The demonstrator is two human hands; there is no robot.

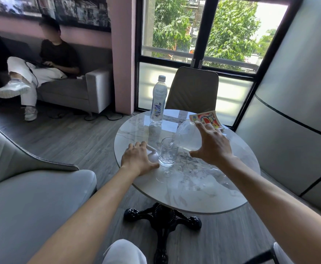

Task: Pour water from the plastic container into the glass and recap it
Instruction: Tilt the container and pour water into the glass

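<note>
While the right hand (212,144) grips the tilted plastic container (187,137) over the glass (168,152), water streams into it; the left hand (137,159) rests flat on the lid (153,152) on the tabletop (194,187), just beside the glass.

glass (168,154) mid-table (194,187) | bottle (158,101) behind | container (189,137) right, perhaps touching
</note>
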